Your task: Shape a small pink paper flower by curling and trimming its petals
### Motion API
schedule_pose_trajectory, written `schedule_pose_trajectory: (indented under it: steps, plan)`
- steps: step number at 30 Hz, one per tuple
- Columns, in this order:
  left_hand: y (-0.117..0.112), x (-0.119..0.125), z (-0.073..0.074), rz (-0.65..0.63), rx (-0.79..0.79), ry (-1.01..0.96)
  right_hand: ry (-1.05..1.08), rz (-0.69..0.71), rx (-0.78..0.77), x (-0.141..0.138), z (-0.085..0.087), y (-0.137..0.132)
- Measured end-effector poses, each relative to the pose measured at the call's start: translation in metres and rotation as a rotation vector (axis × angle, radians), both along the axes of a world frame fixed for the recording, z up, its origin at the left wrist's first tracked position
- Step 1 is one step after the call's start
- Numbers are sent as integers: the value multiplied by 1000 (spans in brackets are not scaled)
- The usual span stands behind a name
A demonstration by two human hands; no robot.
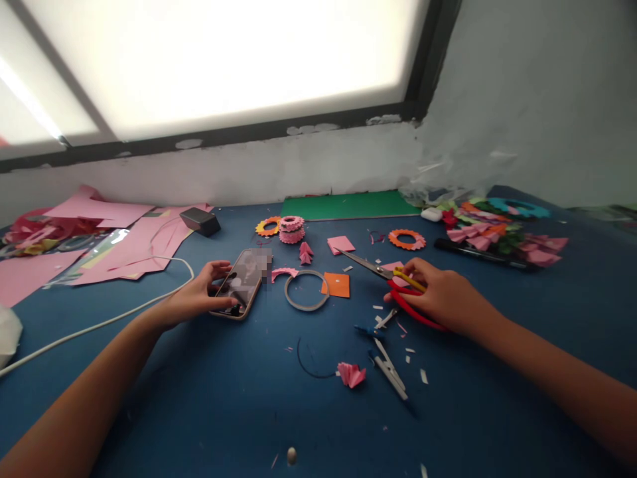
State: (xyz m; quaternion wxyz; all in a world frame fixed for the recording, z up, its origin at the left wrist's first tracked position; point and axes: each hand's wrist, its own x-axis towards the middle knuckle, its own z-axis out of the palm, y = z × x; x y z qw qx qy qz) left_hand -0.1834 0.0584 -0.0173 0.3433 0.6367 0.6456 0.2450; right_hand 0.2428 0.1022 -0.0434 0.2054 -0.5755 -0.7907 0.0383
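Observation:
My left hand [202,297] rests on the blue table [199,411] and holds a smartphone [242,282] by its left edge, thumb on the lit screen. My right hand [440,295] is closed on the red and yellow handles of a pair of scissors [383,275], whose blades point left and lie on the table. Between my hands lie a grey ring [306,290], an orange paper square [337,285] and a pink scalloped paper piece [283,272]. A drawing compass [388,365] and a folded pink paper piece [351,374] lie nearer to me.
Pink paper sheets [124,245] and a black box [200,221] are at the far left, with a white cable [99,324] running across. Orange and pink paper rings [291,229], a green sheet [348,204] and a pile of coloured paper pieces [492,229] are at the back.

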Motion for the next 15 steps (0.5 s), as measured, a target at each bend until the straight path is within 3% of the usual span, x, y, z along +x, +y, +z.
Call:
schedule_pose_trajectory:
  steps: [15]
  plan:
    - [0,0,0,1,15,21,-47,-6,-41,-1,1,-1]
